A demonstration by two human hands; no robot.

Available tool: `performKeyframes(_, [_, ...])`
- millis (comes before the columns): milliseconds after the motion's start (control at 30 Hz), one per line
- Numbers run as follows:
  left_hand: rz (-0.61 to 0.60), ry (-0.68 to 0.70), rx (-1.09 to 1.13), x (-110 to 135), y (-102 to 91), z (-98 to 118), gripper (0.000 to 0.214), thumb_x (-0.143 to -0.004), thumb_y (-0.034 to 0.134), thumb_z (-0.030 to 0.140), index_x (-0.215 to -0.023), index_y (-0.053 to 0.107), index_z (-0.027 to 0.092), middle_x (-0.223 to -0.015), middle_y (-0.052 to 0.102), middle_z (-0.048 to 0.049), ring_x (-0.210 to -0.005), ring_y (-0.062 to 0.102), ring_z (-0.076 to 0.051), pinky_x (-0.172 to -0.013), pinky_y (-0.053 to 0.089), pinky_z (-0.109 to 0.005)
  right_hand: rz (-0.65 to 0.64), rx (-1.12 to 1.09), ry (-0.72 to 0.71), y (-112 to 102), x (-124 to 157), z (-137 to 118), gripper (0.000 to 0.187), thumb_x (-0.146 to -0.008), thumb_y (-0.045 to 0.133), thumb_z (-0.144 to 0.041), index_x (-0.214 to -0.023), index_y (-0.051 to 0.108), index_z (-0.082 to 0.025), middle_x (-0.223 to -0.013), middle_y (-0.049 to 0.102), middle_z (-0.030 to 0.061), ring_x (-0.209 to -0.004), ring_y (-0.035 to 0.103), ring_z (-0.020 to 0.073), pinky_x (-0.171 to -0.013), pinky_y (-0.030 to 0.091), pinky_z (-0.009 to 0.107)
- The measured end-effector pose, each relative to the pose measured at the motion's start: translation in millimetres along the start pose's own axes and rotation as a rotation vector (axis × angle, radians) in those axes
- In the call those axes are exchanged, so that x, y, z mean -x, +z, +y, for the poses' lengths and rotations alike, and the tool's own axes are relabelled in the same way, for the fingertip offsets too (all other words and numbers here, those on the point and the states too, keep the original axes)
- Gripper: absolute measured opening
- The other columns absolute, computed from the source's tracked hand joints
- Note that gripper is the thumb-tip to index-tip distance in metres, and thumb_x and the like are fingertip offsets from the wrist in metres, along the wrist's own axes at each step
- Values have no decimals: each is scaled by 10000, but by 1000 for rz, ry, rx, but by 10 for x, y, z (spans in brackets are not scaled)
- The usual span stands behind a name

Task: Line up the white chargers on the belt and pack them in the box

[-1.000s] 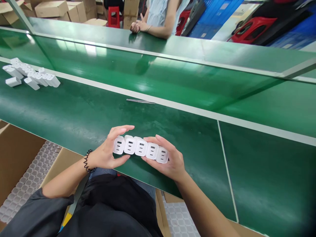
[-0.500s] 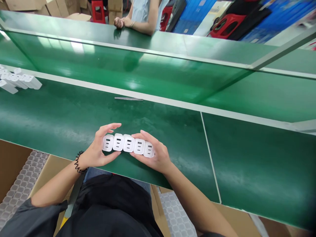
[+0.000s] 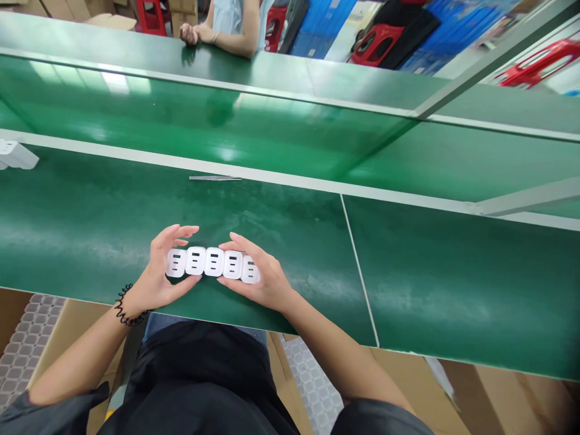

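From my remote seat I read the head view from left to right. At the far left edge, a few white pieces (image 3: 20,156), partly cut off by the frame, rest on the green bench (image 3: 453,272). Below them, under the bench edge, I see pale trays (image 3: 31,326) with many small cells. Next comes the left hand (image 3: 158,275), a black coiled band (image 3: 123,307) round its wrist. I see it spread in a wide curve about the left end of a row of five white blocks (image 3: 213,261), thumb along the near side, a raised finger clear of them. The row spans both hands over the bench, slotted faces up; I cannot tell whether it touches the surface. Beyond it lie metal tweezers (image 3: 215,178), and farther back a person (image 3: 226,27) leans on another counter, hands together. The right hand (image 3: 265,275) closes more snugly round the row's right end, thumb near, fingers far. Further right, a pale seam (image 3: 360,272) crosses the bench.
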State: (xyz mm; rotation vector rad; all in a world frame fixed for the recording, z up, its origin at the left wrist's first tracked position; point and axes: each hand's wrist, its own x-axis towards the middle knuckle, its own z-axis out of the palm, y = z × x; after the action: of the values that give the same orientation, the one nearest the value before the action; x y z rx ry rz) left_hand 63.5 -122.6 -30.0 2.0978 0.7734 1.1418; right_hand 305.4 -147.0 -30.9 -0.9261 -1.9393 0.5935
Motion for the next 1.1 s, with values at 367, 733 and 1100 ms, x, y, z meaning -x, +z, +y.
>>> performKeyframes(367, [-20,-78,24,6,25,-50,935,-798,751,170,-1513,158,278,-1444,456,-143,-1290,493,-232,-1015,494,-402,-33,-124,118,12,22,39,961,-816,762,-288,-1555,150,-333,-1233,641,69,-1075,659,206,-967,547,398])
performKeyframes(733, [-245,-271,-145,-3,-132,-146,965,-809,751,416,-1530,122,293,-1539,317,-161,-1393,392,-324,-1135,391,-552,-268,-279,222,-50,-22,378,1010,-780,783,-402,-1564,154,-304,-1404,509,131,-1300,519,281,-1072,464,502])
performKeyframes(1100, [-465,-4,-699,-287,28,0,662,-895,571,613,-1404,458,204,-1308,622,-96,-1122,615,-252,-889,513,-368,-347,-107,296,-51,-40,350,912,-842,708,-359,-1567,155,-328,-1328,621,61,-1177,626,251,-1040,485,446])
